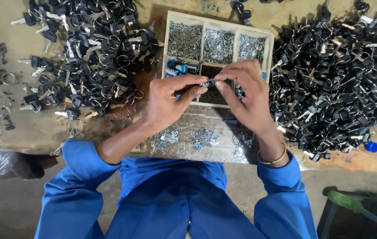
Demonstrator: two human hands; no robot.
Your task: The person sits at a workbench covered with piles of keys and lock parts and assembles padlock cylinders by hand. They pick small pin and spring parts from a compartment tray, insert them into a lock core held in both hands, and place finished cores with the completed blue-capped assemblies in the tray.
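Two hands meet over the wooden tray [169, 48], pinching one tiny metal part [209, 82] between them. Left hand [170, 99] closed in a thumb-and-forefinger pinch on the part's left end; right hand [246, 95] pinches the other end, fingers curled, gold bangle [271, 158] on that wrist. Part sits just above the tray's dark middle compartment, at 12 o'clock from the person's chest. Too small to tell its exact shape.

Tray compartments at 12 hold sorted silvery bits; one at 11 holds blue-and-silver cylinders [180, 67]. Pile of black-headed keys on rings [86, 48] at 10 o'clock, bigger pile [334, 75] at 2 o'clock. Three small heaps of silvery pieces [204, 137] on clear plastic at 6 o'clock of the hands, near the surface edge. Blue cap [371, 146] at 4 o'clock.

Judgement: the fit looks fiddly, so keep both pinches close to the joint, wrists steady, and work low over the tray so a dropped piece lands in a compartment, not among the key piles. Light pressure only; a squeeze could flick the part away.
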